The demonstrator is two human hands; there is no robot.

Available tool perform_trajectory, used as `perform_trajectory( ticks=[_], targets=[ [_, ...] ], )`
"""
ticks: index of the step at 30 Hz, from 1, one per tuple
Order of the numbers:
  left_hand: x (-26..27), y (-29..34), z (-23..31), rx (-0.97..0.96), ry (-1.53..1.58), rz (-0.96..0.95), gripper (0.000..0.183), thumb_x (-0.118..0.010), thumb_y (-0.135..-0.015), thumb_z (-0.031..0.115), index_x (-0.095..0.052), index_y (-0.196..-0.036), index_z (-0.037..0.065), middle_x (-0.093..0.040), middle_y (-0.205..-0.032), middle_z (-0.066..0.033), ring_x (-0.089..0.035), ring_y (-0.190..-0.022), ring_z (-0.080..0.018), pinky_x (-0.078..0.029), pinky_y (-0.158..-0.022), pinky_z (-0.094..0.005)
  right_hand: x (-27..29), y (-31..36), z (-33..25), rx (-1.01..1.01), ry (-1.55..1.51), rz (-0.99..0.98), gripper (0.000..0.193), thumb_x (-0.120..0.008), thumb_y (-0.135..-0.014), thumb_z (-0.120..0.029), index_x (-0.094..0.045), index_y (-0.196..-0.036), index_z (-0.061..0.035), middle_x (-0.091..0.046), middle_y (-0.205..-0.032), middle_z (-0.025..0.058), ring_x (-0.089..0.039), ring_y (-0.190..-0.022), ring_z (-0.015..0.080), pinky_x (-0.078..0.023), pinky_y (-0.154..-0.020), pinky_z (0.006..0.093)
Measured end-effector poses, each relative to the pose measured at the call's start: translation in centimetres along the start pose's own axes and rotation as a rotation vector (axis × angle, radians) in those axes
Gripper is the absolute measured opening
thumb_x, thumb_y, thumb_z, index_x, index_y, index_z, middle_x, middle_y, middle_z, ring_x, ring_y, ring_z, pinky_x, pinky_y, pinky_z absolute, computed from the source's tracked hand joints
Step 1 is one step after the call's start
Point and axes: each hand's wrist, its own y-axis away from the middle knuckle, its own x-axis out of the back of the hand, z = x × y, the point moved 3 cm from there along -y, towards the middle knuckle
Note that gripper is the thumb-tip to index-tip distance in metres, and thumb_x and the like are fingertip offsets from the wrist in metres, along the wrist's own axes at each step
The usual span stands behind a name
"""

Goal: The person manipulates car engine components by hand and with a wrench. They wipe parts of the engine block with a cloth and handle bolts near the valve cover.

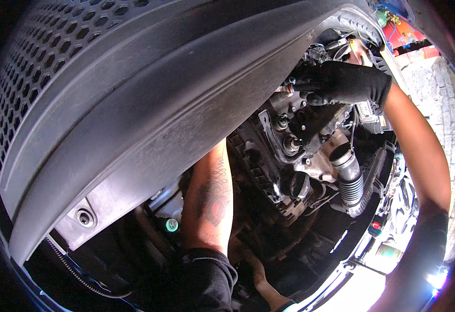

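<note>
My right hand, in a black glove, reaches over the far side of a car engine. Its fingers are curled together at a small dark part with an orange band. What they grip is lost in the dark. On the engine, below that hand, two round-topped fittings stand up, the nearer one beside a metal bracket. My left forearm goes up beneath a large dark plastic panel, which hides my left hand entirely.
A ribbed intake hose with an open upper end stands right of the engine. A green cap lies left of my left forearm. Low in the bay, another bare forearm shows. The panel's honeycomb grille fills the upper left.
</note>
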Motion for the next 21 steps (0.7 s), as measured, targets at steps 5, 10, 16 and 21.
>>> perform_trajectory(
  ticks=[5, 10, 16, 21],
  targets=[
    [0.4, 0.3, -1.6, 0.017, -0.094, 0.029, 0.043, -0.064, -0.096, 0.03, -0.062, -0.136, 0.015, -0.061, -0.138, -0.0152, -0.058, -0.125, -0.0397, -0.042, -0.108, -0.0509, 0.6, -1.7, -0.6, 0.058, 0.0, 0.001, 0.044, -0.06, -0.099, -0.021, -0.057, -0.138, -0.0031, -0.057, -0.142, 0.019, -0.055, -0.128, 0.0314, -0.042, -0.112, 0.0424],
    [-0.8, -0.1, -0.7, -0.11, -0.268, 0.081, 0.043, -0.062, -0.097, 0.03, -0.061, -0.137, 0.015, -0.061, -0.139, -0.0155, -0.057, -0.126, -0.0402, -0.042, -0.109, -0.0514, -1.5, -0.3, 1.2, 0.084, -0.018, 0.102, 0.043, -0.06, -0.098, -0.015, -0.056, -0.139, -0.0006, -0.058, -0.141, 0.018, -0.058, -0.127, 0.0266, -0.043, -0.112, 0.0399],
    [2.9, -4.1, 6.1, -0.312, 0.086, -0.11, 0.041, -0.058, -0.097, 0.025, -0.061, -0.137, 0.012, -0.061, -0.139, -0.0129, -0.061, -0.124, -0.0338, -0.047, -0.106, -0.0441, -1.0, 0.3, 0.3, 0.034, 0.012, 0.1, 0.039, -0.054, -0.102, -0.02, -0.058, -0.139, -0.0086, -0.055, -0.143, 0.0185, -0.051, -0.134, 0.0359, -0.039, -0.116, 0.0441],
    [7.0, -5.6, 12.7, -0.457, 0.085, -0.309, 0.043, -0.059, -0.096, 0.021, -0.06, -0.139, 0.012, -0.063, -0.138, -0.0121, -0.062, -0.122, -0.0286, -0.048, -0.105, -0.041, 1.1, 1.7, -1.5, 0.442, 0.451, 0.47, 0.032, -0.062, -0.097, -0.014, -0.064, -0.127, -0.0025, -0.067, -0.118, 0.0153, -0.063, -0.11, 0.0281, -0.05, -0.098, 0.0383]
  ],
)
